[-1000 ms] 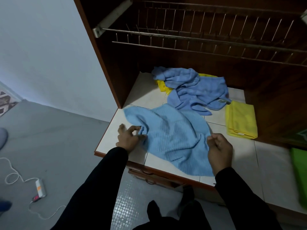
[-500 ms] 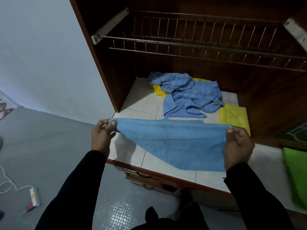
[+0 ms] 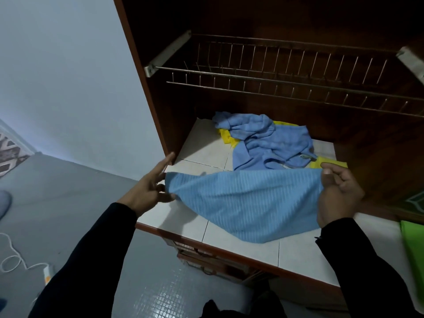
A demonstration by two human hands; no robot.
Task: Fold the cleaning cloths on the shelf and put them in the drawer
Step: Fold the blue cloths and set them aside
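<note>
A light blue ribbed cloth (image 3: pixel 247 203) hangs stretched between my hands above the white tiled shelf (image 3: pixel 202 145), its lower edge sagging onto the tiles. My left hand (image 3: pixel 149 189) holds the cloth's left corner between thumb and lower fingers, with the index finger straight. My right hand (image 3: pixel 339 193) pinches the right corner. Behind, a crumpled blue cloth (image 3: pixel 270 143) lies over a yellow cloth (image 3: pixel 226 137). A folded yellow cloth (image 3: pixel 333 162) peeks out behind my right hand. The drawer front (image 3: pixel 206 255) sits under the shelf edge.
A wire dish rack (image 3: pixel 275 83) spans the cabinet above the shelf. The dark wooden cabinet side (image 3: pixel 146 92) stands at the left. A green item (image 3: pixel 413 246) lies at the far right. On the grey floor are a power strip (image 3: pixel 47 273) and a cord.
Both hands picked the light blue cloth up off the shelf and pulled it taut between them. Since half a second ago my left hand's fingers have spread, the index now straight.
</note>
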